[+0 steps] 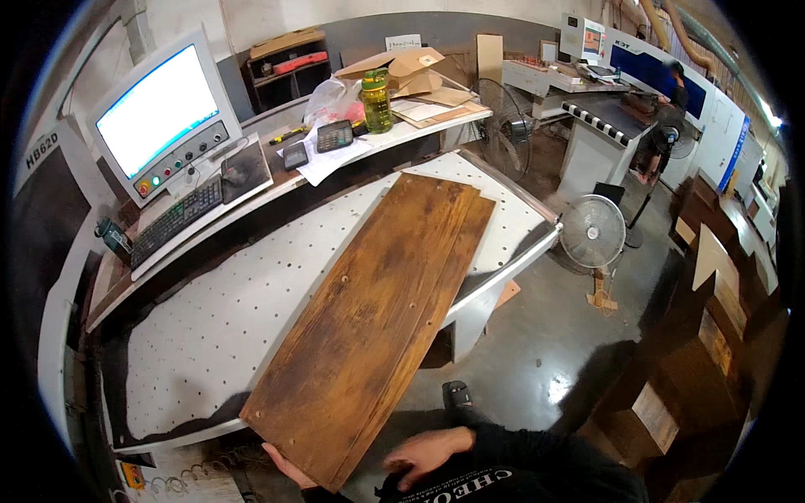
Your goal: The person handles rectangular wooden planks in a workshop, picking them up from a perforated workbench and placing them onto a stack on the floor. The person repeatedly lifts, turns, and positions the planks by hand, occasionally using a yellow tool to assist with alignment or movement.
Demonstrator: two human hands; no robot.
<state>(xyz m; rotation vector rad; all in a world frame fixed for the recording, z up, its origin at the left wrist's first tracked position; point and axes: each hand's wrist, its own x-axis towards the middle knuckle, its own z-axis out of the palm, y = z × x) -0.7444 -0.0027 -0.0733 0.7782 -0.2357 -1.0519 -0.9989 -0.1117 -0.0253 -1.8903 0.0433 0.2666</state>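
A long brown wood-grain board [360, 302] lies slantwise across a white work table dotted with small holes [210, 318]. A second wood-grain board [444, 289] shows along its right side, apparently beneath it and slightly offset. Several small round holes mark the upper board. Their near ends stick out past the table's front edge towards me. My left hand [285, 464] grips the near left corner of the boards, with its other fingers hidden underneath. Close to my body, my right hand [432, 453] hangs beside the near right edge, fingers loosely bent and holding nothing.
Behind the table, a ledge carries a monitor [159, 117], keyboard [176, 224], calculator [334, 136], green bottle [376, 102] and cardboard pieces [415, 71]. Floor fans [593, 230] stand to the right. Brown panels [671, 394] are stacked at far right. A person [671, 117] stands near a distant machine.
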